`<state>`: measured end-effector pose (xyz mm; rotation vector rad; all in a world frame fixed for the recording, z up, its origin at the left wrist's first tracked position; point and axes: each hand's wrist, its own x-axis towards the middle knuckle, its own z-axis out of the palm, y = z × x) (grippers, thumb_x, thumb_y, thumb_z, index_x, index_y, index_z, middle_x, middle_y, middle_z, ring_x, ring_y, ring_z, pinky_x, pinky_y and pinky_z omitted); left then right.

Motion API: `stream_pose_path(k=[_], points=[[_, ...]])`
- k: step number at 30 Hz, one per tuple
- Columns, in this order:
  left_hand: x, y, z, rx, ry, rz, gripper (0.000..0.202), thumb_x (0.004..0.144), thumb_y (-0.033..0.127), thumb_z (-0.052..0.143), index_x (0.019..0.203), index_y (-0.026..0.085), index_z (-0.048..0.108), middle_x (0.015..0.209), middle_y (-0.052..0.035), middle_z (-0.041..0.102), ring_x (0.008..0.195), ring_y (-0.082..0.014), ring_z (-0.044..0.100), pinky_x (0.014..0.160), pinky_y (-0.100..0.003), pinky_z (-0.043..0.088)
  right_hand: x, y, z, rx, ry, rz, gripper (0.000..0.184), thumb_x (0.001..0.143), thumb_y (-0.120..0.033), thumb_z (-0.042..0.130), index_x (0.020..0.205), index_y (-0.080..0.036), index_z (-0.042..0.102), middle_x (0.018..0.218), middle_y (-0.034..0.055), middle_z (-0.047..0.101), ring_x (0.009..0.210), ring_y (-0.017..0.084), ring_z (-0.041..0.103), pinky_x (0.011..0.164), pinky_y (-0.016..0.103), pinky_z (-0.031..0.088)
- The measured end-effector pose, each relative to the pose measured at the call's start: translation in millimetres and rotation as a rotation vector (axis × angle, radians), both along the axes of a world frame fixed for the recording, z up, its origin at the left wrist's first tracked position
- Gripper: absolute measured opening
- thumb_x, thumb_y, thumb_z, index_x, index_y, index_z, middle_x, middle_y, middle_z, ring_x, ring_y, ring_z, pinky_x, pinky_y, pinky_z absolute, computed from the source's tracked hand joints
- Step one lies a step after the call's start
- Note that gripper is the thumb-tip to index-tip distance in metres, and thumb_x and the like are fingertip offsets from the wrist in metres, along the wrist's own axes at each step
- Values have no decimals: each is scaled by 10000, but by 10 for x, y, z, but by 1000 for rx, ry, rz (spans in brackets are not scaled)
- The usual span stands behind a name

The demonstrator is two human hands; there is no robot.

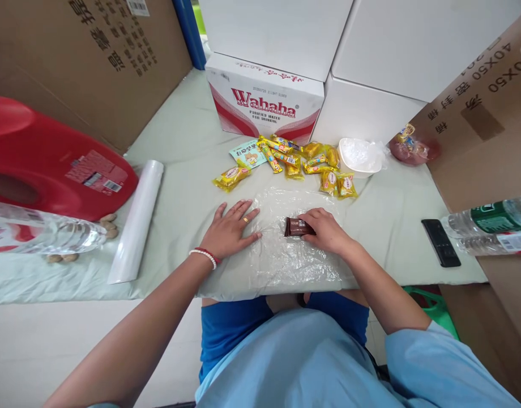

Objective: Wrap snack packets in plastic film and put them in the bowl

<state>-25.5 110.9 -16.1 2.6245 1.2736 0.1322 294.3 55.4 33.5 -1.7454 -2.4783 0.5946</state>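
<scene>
Spread flat in front of me is a sheet of clear plastic film. On its middle lies a snack in a brown wrapper, and my right hand grips its right end with thumb and fingers. My left hand rests palm down with spread fingers at the film's left edge, holding nothing. Beyond the film sit several yellow-wrapped snacks, a light blue packet and a white bowl with clear plastic in it.
A white plastic roll, a red jug and a water bottle stand or lie at left. At right are a black phone and bottles. A Wahaha carton and white boxes close off the back.
</scene>
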Motion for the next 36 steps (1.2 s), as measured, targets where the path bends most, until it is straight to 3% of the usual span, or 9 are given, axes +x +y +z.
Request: stream_pose_path(k=[9,13,21,28,36], points=[[-5,10,-19,-8,15,-11,815,1012,688,436,1658,198,352,1757,-146,277,1631,-346,261,1304,-658,133,85,-11,9,56,-56,3,575,857,-177,648,1431,-157,619,1384,152,671,1318,346,523,1148,489,351],[-9,17,-30,-6,31,-11,867,1001,704,448,1665,160,325,1753,-165,273,1631,-347,260,1309,-659,124,133,44,80,49,-17,-9,603,849,-198,663,1447,-153,604,1390,158,661,1301,343,533,1117,474,386],[-28,23,-52,30,17,-11,845,991,702,477,1656,194,359,1743,-152,310,1617,-350,300,1304,-656,173,-154,97,-1,27,37,3,575,894,-225,721,1457,-185,607,1424,148,651,1328,327,529,1135,478,370],[-12,27,-31,6,32,-1,832,998,702,454,1658,207,352,1748,-153,296,1623,-347,280,1305,-655,149,-142,115,5,7,65,-48,521,911,-331,770,1399,-199,647,1354,132,675,1316,332,522,1094,459,393],[-6,23,-20,3,28,-1,850,993,704,448,1663,193,340,1747,-160,301,1622,-359,276,1303,-659,149,-88,89,-16,27,36,-19,492,902,-270,713,1384,-196,641,1336,134,668,1290,320,520,1090,446,380]])
